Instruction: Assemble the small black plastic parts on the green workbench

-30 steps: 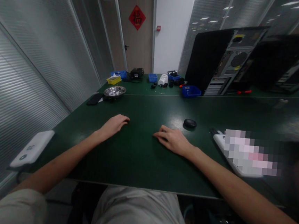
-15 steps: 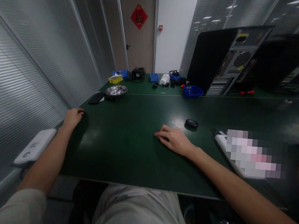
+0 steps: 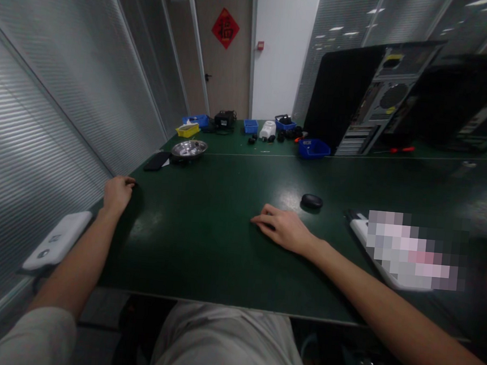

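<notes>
My left hand (image 3: pixel 118 193) rests at the left edge of the green table (image 3: pixel 197 229). Its fingers are loosely bent, a little apart at the tips, and I see nothing held in them. Near the middle of the tabletop lies my right hand (image 3: pixel 284 228), palm down. The index finger and thumb stretch to the left with a gap between them, and the hand is bare of any object. A black computer mouse (image 3: pixel 312 201) sits just beyond my right hand, not touching it.
A metal bowl (image 3: pixel 189 150) and a dark flat object (image 3: pixel 157 161) stand far left. Blue bins (image 3: pixel 313 149), a yellow tray (image 3: pixel 187 130) and small black parts line the back. A computer tower (image 3: pixel 344 100) rises behind. A white device (image 3: pixel 374 251), partly blurred out, lies right.
My left hand has shifted very slightly to the left. The right hand and the things on the table stay where they were.
</notes>
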{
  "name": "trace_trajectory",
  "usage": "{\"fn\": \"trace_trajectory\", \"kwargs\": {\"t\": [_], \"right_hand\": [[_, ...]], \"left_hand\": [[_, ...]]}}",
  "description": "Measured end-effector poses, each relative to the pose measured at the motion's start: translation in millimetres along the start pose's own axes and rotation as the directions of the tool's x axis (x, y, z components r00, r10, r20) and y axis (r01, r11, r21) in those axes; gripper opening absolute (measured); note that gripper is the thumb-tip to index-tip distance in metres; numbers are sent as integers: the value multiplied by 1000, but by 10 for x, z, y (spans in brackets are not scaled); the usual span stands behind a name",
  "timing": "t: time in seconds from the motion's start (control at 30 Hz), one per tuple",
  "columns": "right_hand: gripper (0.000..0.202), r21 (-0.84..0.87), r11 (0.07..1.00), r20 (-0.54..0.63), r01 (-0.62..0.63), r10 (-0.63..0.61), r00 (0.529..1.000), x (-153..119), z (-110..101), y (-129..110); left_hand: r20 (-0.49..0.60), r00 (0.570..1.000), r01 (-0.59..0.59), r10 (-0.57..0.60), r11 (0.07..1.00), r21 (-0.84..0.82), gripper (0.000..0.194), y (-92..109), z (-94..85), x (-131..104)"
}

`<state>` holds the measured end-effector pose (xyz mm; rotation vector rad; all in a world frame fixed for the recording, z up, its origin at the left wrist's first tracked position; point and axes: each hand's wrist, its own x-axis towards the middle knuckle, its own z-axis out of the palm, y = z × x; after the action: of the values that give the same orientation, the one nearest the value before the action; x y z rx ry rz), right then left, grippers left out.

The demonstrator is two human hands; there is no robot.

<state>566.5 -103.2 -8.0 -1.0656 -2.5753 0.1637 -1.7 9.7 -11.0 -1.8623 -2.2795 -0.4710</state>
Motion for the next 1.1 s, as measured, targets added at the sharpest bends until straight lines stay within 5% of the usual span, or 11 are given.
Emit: {"fn": "trace_trajectory", "kwargs": {"t": [0.3, 0.7, 1.0, 1.1], "right_hand": [[32, -1, 1000, 9, -7, 7, 1000, 3, 4, -2], [32, 18, 1000, -8, -2, 2, 1000, 4, 4, 8], [30, 36, 999, -29, -8, 9, 1000, -4, 7, 2], [27, 55, 997, -52, -47, 50, 997, 4, 29, -2]], "left_hand": [[28, 998, -57, 53, 982, 181, 39, 6, 67, 56], [16, 999, 34, -35, 995, 93, 32, -49, 92, 73], [10, 992, 125, -124, 989, -83, 23, 90, -58, -19], [13, 999, 44, -42, 986, -161, 23, 365, -103, -58]]}}
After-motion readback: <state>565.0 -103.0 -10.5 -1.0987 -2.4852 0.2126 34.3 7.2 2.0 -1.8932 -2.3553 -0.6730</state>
